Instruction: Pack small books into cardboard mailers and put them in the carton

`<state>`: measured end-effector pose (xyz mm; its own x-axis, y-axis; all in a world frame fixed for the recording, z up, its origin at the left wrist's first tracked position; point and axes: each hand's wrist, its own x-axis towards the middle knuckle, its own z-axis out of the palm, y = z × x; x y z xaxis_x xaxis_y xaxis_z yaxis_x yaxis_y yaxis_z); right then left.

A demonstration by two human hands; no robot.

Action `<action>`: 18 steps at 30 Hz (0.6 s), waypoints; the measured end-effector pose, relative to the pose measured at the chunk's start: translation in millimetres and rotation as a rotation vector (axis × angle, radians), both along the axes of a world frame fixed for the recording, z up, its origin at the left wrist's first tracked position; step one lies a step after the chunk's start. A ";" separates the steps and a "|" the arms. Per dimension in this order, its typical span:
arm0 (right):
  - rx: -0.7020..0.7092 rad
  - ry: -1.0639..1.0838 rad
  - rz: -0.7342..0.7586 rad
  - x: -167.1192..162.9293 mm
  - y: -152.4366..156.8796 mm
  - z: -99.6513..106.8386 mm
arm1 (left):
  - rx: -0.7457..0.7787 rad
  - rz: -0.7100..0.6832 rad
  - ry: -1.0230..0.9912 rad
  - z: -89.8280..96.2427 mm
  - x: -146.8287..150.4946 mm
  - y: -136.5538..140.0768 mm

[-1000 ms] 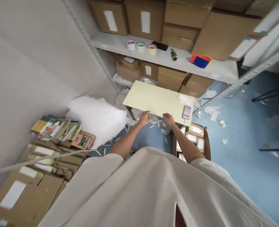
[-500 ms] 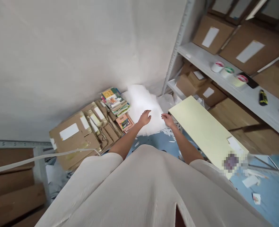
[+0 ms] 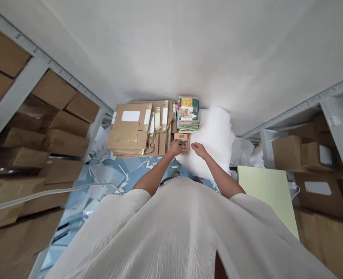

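Note:
An orange-pink book [image 3: 182,136] with a picture on its cover lies below a stack of colourful books [image 3: 188,110]. My left hand [image 3: 175,148] is at the book's lower left edge, thumb apart from the fingers; whether it touches the cover is unclear. Just right of the book, my right hand [image 3: 199,149] hovers over white foam sheeting [image 3: 216,131]. Its fingers point left, slightly bent, and nothing shows in them.
Flattened cardboard boxes [image 3: 127,130] are piled left of the books. Shelves with cartons [image 3: 64,128] stand on the left, more cartons [image 3: 313,155] on the right. A pale yellow board [image 3: 266,193] leans near the right shelf. Paper scraps [image 3: 107,174] litter the blue floor.
My view has turned left, bringing the left shelves further into sight. Both hands have gone from over the foam sheeting toward the orange-pink book.

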<state>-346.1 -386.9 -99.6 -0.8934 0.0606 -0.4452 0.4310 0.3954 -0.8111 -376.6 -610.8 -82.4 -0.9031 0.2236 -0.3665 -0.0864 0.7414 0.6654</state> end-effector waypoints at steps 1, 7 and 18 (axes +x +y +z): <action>0.009 -0.008 0.032 -4.4 -7.4 -2.9 | 0.000 0.050 -0.017 -3.5 3.3 -3.9; 0.097 -0.028 0.161 -14.8 -31.7 -18.0 | 0.067 0.182 -0.070 -24.3 18.0 -15.9; 0.146 -0.001 -0.005 -7.8 -40.0 -16.6 | 0.266 0.370 -0.157 -23.3 14.8 -16.1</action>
